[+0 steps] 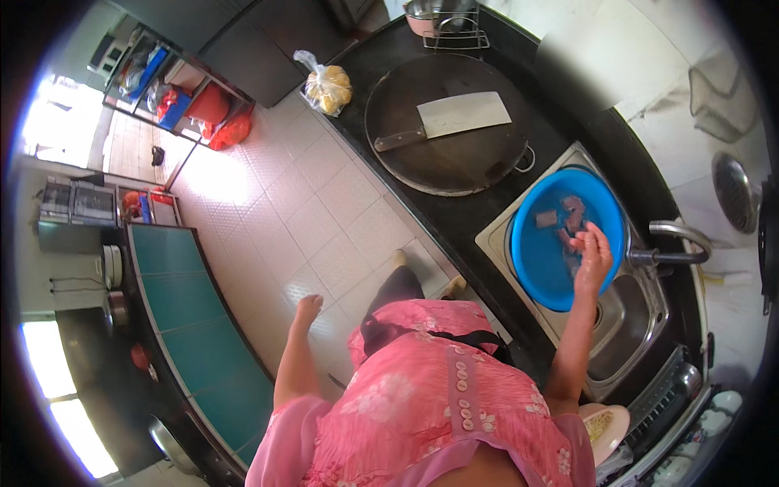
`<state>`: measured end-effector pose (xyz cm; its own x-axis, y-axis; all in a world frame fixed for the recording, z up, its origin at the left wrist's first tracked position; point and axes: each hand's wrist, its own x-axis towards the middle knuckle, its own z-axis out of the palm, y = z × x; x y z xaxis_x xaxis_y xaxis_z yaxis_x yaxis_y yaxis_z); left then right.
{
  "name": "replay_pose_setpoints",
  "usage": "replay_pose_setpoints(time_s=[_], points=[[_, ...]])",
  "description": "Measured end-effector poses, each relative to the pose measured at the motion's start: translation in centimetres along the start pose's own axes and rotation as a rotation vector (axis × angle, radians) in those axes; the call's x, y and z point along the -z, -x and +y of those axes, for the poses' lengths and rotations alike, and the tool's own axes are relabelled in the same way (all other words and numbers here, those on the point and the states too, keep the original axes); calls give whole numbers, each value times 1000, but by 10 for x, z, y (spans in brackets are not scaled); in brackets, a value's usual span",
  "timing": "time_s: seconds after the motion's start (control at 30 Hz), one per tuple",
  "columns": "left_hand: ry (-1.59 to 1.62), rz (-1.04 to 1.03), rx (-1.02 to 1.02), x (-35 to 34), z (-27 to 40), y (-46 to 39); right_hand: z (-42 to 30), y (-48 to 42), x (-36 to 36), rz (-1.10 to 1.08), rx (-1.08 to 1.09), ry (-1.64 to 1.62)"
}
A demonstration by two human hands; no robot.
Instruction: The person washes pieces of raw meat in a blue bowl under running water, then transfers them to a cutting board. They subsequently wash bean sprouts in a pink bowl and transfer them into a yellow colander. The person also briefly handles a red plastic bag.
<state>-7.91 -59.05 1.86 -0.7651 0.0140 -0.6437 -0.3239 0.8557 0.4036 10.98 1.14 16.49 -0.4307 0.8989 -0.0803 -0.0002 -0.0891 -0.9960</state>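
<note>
My right hand (593, 258) is over the blue plastic basin (522, 268), its wet fingers slightly bent and the thumb apart. Nothing shows in its grasp. Pieces of raw meat (572, 213) lie in water in the basin, close to the fingertips. Whether the fingers touch the meat is hard to see. The basin stands on the steel sink (627, 316). My left hand (310, 307) hangs at my side above the tiled floor, with its fingers curled and their inner side hidden. A cleaver (465, 114) lies on the round chopping board (426, 167) beyond the basin.
A faucet (675, 243) curves in beside the basin. On the black counter (435, 216) sit a knotted plastic bag of yellowish food (328, 91) and a wire rack (456, 36). A pink bowl (611, 426) is near my right elbow. Teal-fronted cabinets (201, 322) line the opposite side.
</note>
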Motion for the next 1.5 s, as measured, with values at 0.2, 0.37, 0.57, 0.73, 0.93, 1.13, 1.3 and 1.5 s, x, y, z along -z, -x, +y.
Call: replay_pose_setpoints(time_s=[0.2,0.37,0.57,0.73,0.93,1.13,1.3,1.5], points=[[405,9,357,-22,-85,32,-25,16,-120,-245,27,113],[542,4,475,-19,-126,31,-12,31,-227,-385,-94,-89],[845,130,539,18,-172,14,-1,57,-370,-600,-141,-147],[897,204,549,62,-193,-5,9,72,-474,-630,-214,-184],[889,228,583,101,-201,-54,13,55,-564,-691,-202,-164],[914,139,602,135,-185,-133,0,15,-642,-677,-126,-243],[892,103,603,192,-136,-195,-11,-36,-706,-549,7,-190],[833,87,553,275,-94,-288,-16,-95,-776,-433,95,-159]])
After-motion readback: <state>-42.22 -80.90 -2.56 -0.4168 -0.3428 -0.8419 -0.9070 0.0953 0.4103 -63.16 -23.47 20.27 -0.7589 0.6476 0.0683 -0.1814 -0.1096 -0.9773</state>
